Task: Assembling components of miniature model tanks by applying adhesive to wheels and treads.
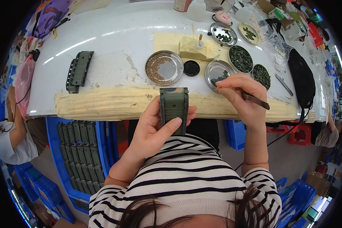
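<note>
head: fingers (167,127) around tank hull (174,108)

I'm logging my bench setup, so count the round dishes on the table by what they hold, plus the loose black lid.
Dishes of dark green parts: 5
Dish of brown parts: 1
Black lid: 1
Total: 7

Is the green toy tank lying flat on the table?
No, the left hand holds the green toy tank up at the table's front edge, while the right hand holds tweezers.
</note>
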The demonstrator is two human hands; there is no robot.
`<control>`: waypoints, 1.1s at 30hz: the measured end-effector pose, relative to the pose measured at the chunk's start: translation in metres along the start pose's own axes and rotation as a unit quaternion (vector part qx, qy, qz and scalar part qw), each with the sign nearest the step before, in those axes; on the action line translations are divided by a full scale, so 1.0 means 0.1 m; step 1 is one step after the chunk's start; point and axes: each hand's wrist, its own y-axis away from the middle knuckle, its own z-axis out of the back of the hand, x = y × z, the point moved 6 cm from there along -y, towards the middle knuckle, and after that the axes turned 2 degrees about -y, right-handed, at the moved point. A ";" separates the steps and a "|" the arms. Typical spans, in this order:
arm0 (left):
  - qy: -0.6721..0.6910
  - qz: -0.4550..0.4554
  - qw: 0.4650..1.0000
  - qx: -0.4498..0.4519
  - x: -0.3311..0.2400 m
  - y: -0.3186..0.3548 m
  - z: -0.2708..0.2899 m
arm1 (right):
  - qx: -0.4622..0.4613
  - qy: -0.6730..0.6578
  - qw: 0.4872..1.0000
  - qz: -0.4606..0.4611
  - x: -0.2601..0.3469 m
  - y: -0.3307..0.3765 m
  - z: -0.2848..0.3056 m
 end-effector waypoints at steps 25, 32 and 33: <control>-0.327 -0.158 0.928 -0.085 -0.05 0.09 0.04 | -0.016 0.115 0.968 0.223 0.70 -0.06 -0.47; -0.418 -0.275 0.860 -0.105 -0.24 0.10 -0.07 | 0.025 0.188 0.942 0.277 0.74 -0.05 -0.60; -0.424 -0.270 0.858 -0.105 -0.24 0.11 -0.07 | 0.025 0.191 0.939 0.286 0.72 -0.06 -0.61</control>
